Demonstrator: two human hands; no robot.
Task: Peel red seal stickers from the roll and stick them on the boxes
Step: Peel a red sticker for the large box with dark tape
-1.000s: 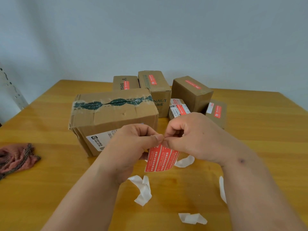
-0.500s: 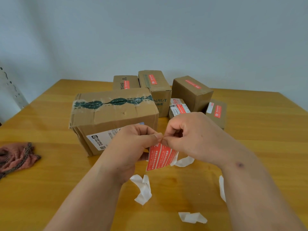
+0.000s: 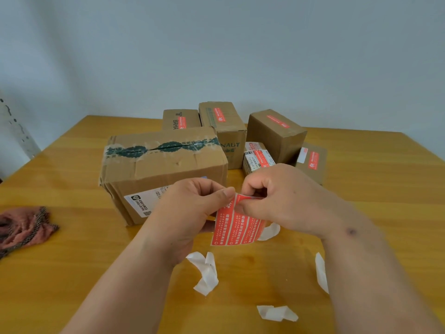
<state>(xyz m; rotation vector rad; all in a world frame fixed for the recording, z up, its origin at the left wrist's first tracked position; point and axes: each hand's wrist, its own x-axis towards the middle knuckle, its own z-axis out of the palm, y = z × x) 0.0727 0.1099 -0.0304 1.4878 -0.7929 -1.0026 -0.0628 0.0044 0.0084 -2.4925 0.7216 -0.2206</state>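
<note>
A short strip of red seal stickers (image 3: 237, 227) hangs in front of me above the table. My left hand (image 3: 190, 213) pinches its top left corner between thumb and fingers. My right hand (image 3: 281, 198) pinches the top edge of the strip right beside it. Just behind my hands stands a large cardboard box (image 3: 163, 165) with green tape and no red sticker on its top. Several smaller boxes (image 3: 274, 133) behind it each carry a red sticker.
Curled white backing scraps (image 3: 204, 273) lie on the wooden table (image 3: 72, 249) near my arms, with more scraps (image 3: 277, 313) at the front and right. A reddish cloth (image 3: 24, 227) lies at the left edge. A pale wall rises behind the table.
The sticker strip has tilted and turned more towards me, so its printed face shows fuller. My right fingers have shifted along its top edge. The boxes have not moved.
</note>
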